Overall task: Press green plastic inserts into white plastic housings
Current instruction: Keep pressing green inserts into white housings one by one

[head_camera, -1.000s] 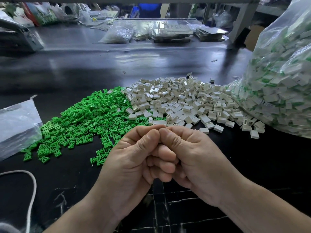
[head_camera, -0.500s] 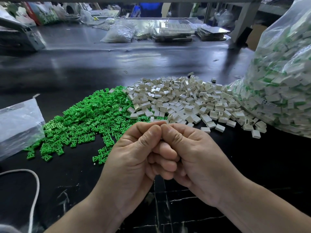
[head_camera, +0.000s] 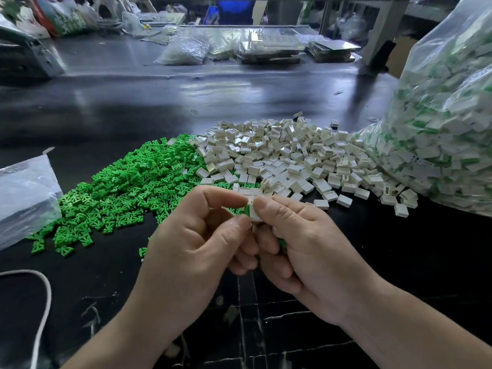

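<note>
Fists pressed together a moment ago have parted above the black counter (head_camera: 159, 107); the left hand (head_camera: 191, 243) pinches a green insert (head_camera: 247, 210) seated in the white housing (head_camera: 255, 213) gripped by the right hand (head_camera: 300, 243), so one press looks done. The green pile (head_camera: 127, 187) and white pile (head_camera: 287, 158) lie just behind; a filled bag (head_camera: 447, 129) stands at right, workshop clutter beyond.

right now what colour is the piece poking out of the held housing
Green: the insert in the housing, head view.

White cord (head_camera: 24, 271) lower left on black table (head_camera: 133, 107); clear bag (head_camera: 24, 198) left; stacked trays (head_camera: 271, 46) far side.
</note>
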`<control>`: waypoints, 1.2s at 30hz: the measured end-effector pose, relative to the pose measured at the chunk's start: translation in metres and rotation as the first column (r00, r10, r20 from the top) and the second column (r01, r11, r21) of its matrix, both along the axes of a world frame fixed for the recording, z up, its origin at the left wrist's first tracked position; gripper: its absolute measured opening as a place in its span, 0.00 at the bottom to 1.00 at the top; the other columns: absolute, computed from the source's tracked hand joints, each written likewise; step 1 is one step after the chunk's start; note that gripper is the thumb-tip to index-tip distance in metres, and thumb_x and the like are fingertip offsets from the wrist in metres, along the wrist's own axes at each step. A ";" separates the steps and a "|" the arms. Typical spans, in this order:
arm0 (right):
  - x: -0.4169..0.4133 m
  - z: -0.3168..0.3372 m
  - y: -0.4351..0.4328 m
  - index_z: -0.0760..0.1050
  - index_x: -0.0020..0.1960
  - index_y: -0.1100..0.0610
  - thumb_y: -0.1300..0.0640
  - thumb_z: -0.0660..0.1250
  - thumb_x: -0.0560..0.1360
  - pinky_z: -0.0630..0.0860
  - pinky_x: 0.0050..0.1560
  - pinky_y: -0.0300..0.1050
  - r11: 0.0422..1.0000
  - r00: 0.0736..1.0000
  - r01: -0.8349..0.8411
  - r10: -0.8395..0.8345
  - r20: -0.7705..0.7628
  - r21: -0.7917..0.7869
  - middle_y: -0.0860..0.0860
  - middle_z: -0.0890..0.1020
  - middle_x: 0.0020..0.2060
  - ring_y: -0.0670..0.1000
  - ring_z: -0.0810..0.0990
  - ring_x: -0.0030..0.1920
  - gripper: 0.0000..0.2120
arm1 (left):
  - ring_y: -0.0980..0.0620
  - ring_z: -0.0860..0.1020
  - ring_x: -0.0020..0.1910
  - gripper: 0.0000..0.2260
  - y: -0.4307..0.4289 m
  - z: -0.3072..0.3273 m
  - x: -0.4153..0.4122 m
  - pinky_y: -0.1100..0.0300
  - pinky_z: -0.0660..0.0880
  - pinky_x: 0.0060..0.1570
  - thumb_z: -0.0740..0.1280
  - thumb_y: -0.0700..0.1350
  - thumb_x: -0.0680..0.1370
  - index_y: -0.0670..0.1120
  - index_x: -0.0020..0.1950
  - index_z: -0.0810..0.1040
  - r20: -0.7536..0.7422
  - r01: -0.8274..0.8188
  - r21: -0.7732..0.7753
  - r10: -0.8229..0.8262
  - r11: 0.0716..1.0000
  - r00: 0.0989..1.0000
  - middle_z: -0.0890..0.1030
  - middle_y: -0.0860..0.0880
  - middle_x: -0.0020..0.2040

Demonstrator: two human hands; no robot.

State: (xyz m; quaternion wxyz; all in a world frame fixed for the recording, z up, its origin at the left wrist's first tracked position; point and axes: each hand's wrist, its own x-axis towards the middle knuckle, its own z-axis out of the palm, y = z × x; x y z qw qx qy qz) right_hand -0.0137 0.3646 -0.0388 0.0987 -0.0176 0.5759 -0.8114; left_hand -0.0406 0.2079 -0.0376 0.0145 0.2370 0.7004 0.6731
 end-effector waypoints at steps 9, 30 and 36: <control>0.002 0.005 0.000 0.75 0.37 0.53 0.53 0.63 0.81 0.57 0.20 0.34 0.995 0.993 -0.007 0.017 0.113 -0.095 0.49 0.70 0.28 0.45 0.64 0.21 0.14 | 0.58 0.79 0.39 0.05 -0.003 0.004 -0.002 0.74 0.71 0.39 0.68 0.49 0.73 0.50 0.47 0.79 -0.508 -0.316 -0.263 0.148 0.911 0.849 0.80 0.58 0.41; -0.014 -0.010 0.024 0.77 0.62 0.45 0.44 0.65 0.79 0.79 0.47 0.48 0.012 0.969 0.215 0.125 -0.215 0.977 0.48 0.84 0.47 0.50 0.82 0.49 0.14 | 0.51 0.77 0.40 0.13 -0.005 -0.019 -0.016 0.60 0.69 0.36 0.74 0.54 0.70 0.53 0.52 0.84 -0.528 -0.404 -0.777 -0.150 0.483 0.836 0.77 0.54 0.40; -0.015 -0.011 0.020 0.75 0.60 0.48 0.44 0.60 0.81 0.75 0.46 0.47 -0.056 0.965 0.207 0.174 -0.195 0.977 0.48 0.82 0.50 0.55 0.80 0.52 0.13 | 0.49 0.76 0.40 0.09 -0.003 -0.026 -0.022 0.57 0.72 0.36 0.77 0.49 0.69 0.53 0.49 0.85 -0.519 -0.378 -0.779 -0.175 0.500 0.837 0.76 0.53 0.39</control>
